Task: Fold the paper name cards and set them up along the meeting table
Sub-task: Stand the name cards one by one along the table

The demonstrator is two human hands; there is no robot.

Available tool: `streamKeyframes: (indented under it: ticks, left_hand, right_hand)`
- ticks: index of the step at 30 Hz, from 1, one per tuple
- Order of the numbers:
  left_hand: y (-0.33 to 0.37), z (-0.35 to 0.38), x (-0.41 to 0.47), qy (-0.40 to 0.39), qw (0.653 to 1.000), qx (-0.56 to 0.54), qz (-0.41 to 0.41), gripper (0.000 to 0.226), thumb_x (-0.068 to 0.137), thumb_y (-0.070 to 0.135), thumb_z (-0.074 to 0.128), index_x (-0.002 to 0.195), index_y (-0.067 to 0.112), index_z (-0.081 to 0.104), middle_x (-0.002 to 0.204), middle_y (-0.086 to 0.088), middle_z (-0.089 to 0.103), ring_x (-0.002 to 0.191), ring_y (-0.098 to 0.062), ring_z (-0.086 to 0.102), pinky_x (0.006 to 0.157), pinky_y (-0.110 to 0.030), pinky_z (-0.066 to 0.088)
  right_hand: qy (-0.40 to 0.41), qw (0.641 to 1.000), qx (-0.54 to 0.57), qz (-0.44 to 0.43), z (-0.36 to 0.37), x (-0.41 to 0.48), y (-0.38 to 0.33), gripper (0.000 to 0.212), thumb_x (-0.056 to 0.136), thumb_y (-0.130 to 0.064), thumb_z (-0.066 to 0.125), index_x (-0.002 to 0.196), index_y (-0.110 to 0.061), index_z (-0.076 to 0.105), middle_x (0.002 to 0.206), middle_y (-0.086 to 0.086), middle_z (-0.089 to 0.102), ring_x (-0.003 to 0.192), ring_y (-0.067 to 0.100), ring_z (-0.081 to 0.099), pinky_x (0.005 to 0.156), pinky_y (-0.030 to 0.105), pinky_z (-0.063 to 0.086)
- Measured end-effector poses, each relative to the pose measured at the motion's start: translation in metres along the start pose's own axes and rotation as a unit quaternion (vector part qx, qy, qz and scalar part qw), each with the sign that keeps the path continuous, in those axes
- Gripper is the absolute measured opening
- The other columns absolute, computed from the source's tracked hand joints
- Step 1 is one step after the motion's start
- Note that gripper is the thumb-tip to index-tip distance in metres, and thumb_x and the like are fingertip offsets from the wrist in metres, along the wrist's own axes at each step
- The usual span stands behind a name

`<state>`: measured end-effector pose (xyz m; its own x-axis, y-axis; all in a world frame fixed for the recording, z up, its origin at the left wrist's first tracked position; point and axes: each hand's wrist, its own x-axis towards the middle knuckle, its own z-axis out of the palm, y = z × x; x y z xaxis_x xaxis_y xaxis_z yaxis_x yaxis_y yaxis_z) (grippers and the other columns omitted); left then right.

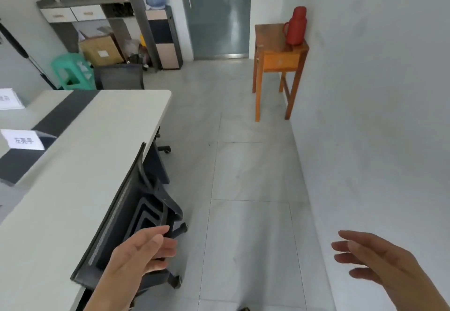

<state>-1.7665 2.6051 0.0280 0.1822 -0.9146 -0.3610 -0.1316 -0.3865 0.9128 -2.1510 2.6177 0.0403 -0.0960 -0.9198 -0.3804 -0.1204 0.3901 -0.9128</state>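
White folded name card [24, 139] stands on the bench [109, 121] at far left, with a second card [8, 99] beyond it. The left grip [136, 257] is released, fingers relaxed and empty, before the black chair [136, 203] tucked under the bench. The right grip [379, 259], likewise released and empty, hangs over the grey floor [243, 164].

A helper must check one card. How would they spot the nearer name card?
On the long white meeting table, find the dark centre strip. The nearer name card stands on it, three dark characters legible, unlike the blurrier farther card.
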Motion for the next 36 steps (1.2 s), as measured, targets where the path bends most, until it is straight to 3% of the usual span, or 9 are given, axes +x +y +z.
streamKeyframes:
  ticks: [8, 11, 13, 16, 20, 23, 30, 33, 36]
  left_hand:
    - [0.094, 0.06, 0.182, -0.035, 0.999, 0.008, 0.033, 0.027, 0.087, 0.026, 0.057, 0.107, 0.011, 0.068, 0.092, -0.012, 0.076, 0.092, -0.032, 0.071, 0.077, -0.04, 0.057]
    - [0.12, 0.083, 0.249, -0.016, 0.999, 0.001, 0.041, 0.051, 0.072, 0.05, 0.071, 0.107, 0.012, 0.069, 0.092, -0.012, 0.076, 0.089, -0.03, 0.072, 0.072, -0.035, 0.059]
    - [0.138, 0.098, 0.292, 0.004, 0.999, -0.002, 0.04, 0.026, 0.086, 0.025, 0.059, 0.106, 0.011, 0.068, 0.091, -0.012, 0.076, 0.089, -0.031, 0.071, 0.073, -0.037, 0.057]
    - [0.172, 0.115, 0.351, 0.023, 0.999, 0.003, 0.034, 0.024, 0.093, 0.007, 0.048, 0.105, 0.01, 0.068, 0.091, -0.012, 0.076, 0.086, -0.027, 0.072, 0.074, -0.04, 0.055]
    - [0.198, 0.124, 0.423, 0.064, 0.998, -0.012, 0.015, 0.024, 0.094, 0.004, 0.047, 0.104, 0.01, 0.068, 0.091, -0.012, 0.076, 0.084, -0.025, 0.073, 0.075, -0.041, 0.054]
    - [0.208, 0.126, 0.48, 0.079, 0.996, -0.049, -0.015, 0.018, 0.093, 0.006, 0.056, 0.103, 0.011, 0.069, 0.091, -0.013, 0.076, 0.085, -0.028, 0.072, 0.075, -0.043, 0.052]
    - [0.24, 0.112, 0.66, 0.107, 0.991, -0.058, -0.052, 0.021, 0.093, 0.002, 0.051, 0.101, 0.008, 0.069, 0.086, -0.013, 0.076, 0.085, -0.034, 0.071, 0.075, -0.046, 0.053]
    - [0.286, 0.097, 0.745, 0.087, 0.995, -0.036, -0.033, 0.021, 0.093, 0.003, 0.053, 0.102, 0.012, 0.069, 0.086, -0.008, 0.077, 0.081, -0.025, 0.073, 0.072, -0.04, 0.053]
    - [0.334, 0.08, 0.829, 0.09, 0.995, -0.037, -0.01, 0.021, 0.093, 0.002, 0.051, 0.101, 0.01, 0.069, 0.086, -0.012, 0.077, 0.075, -0.023, 0.073, 0.07, -0.038, 0.053]
  right_hand:
    - [0.028, 0.999, 0.017, 0.011, -0.018, 0.179, -0.061, 0.109, 0.011, -0.081, 0.075, 0.095, -0.012, 0.075, 0.088, 0.008, 0.078, 0.077, 0.021, 0.075, 0.065, 0.038, 0.052]
    - [0.024, 1.0, 0.012, 0.0, -0.029, 0.266, -0.084, 0.085, 0.026, -0.077, 0.079, 0.088, -0.02, 0.078, 0.089, 0.008, 0.078, 0.077, 0.02, 0.075, 0.067, 0.039, 0.053]
    - [0.003, 1.0, 0.005, 0.0, -0.032, 0.322, -0.112, 0.059, 0.043, -0.067, 0.082, 0.084, -0.024, 0.079, 0.091, 0.01, 0.078, 0.076, 0.02, 0.074, 0.069, 0.04, 0.053]
    - [-0.025, 0.999, -0.022, -0.024, -0.033, 0.408, -0.155, 0.09, 0.024, -0.078, 0.077, 0.091, -0.018, 0.076, 0.087, 0.006, 0.078, 0.078, 0.021, 0.074, 0.069, 0.04, 0.054]
    - [-0.068, 0.997, -0.025, -0.041, -0.017, 0.511, -0.222, 0.039, 0.062, -0.048, 0.083, 0.088, -0.019, 0.076, 0.084, 0.006, 0.078, 0.087, 0.031, 0.073, 0.07, 0.04, 0.053]
    - [-0.101, 0.992, -0.052, -0.049, -0.004, 0.585, -0.254, 0.095, 0.023, -0.08, 0.075, 0.094, -0.017, 0.075, 0.086, 0.004, 0.078, 0.079, 0.021, 0.074, 0.07, 0.039, 0.054]
    - [-0.108, 0.992, -0.057, -0.008, 0.04, 0.753, -0.301, 0.106, 0.015, -0.082, 0.074, 0.097, -0.015, 0.073, 0.087, 0.005, 0.078, 0.078, 0.02, 0.074, 0.068, 0.036, 0.055]
    - [-0.096, 0.994, -0.058, -0.001, 0.07, 0.815, -0.341, 0.067, 0.047, -0.054, 0.088, 0.097, -0.013, 0.074, 0.085, 0.004, 0.078, 0.076, 0.019, 0.074, 0.072, 0.045, 0.057]
    - [-0.071, 0.995, -0.065, 0.006, 0.093, 0.882, -0.371, 0.015, 0.087, -0.004, 0.063, 0.098, -0.007, 0.073, 0.081, 0.004, 0.078, 0.073, 0.018, 0.074, 0.076, 0.05, 0.055]
